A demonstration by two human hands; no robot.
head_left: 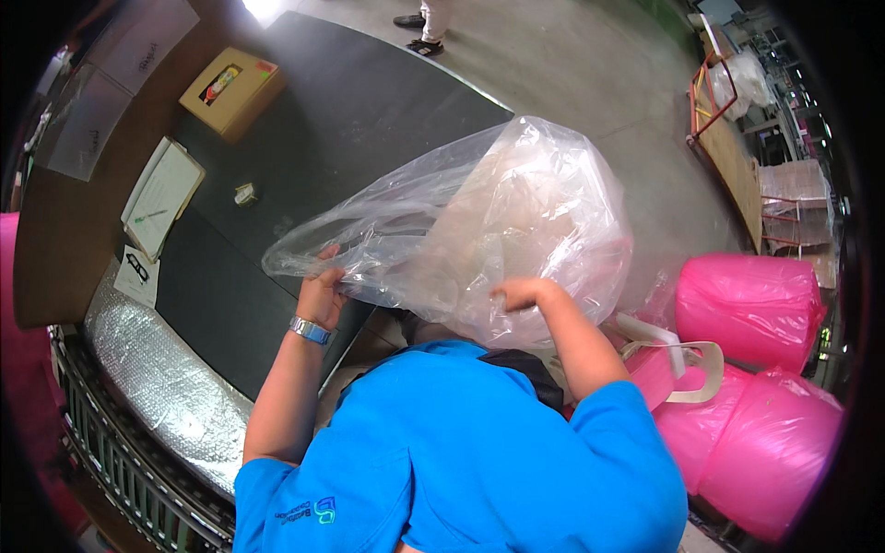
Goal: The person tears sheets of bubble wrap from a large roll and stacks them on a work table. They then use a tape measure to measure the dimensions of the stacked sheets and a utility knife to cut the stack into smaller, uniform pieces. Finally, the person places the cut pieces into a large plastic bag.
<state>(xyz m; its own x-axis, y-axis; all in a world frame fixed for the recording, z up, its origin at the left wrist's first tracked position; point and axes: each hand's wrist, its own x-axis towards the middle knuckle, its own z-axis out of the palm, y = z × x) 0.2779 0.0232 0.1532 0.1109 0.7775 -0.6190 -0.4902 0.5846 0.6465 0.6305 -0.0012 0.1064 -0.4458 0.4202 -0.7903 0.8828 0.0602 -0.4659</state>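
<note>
A large clear plastic bag (544,194) spreads in front of me, puffed out at the right and drawn narrow toward the left. Its left end lies over the dark table (369,101); the wide part hangs past the table's edge. My left hand (321,288), with a metal watch (310,330) on its wrist, has its fingers closed on the bag's narrow end. At the bag's near right side, my right hand (524,293) pinches the film with bent fingers. A pale tan tone shows through the plastic; whether anything is inside I cannot tell.
A cardboard box (232,92), a clipboard with papers (164,198) and a small yellowish item (244,194) lie on the table. Silver bubble wrap (166,369) is at left. Pink wrapped rolls (749,309) and a trolley (728,157) stand right. A person's legs (431,23) show beyond.
</note>
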